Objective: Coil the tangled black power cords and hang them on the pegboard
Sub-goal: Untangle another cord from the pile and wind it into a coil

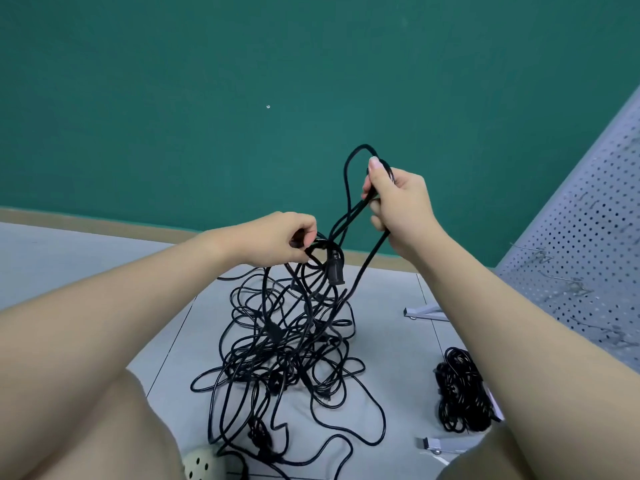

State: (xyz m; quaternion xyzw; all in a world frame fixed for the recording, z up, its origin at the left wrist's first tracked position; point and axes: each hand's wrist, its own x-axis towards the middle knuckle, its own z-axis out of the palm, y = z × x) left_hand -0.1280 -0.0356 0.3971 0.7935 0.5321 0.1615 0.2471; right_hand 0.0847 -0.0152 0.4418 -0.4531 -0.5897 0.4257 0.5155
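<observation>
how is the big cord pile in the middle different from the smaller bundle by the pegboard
The tangled pile sprawls in loose loops across the floor; the small bundle is compact and dense. The left hand and right hand are lifting strands from the pile, while the bundle lies untouched beside the pegboard. Both are black cords.

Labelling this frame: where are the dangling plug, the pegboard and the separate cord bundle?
dangling plug (335, 271), head view, plug body.
pegboard (588, 237), head view, perforated face.
cord bundle (462, 389), head view, bundle middle.

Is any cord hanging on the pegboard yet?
No; the pegboard shows only bare hooks, and the cords lie tangled on the floor.
</observation>
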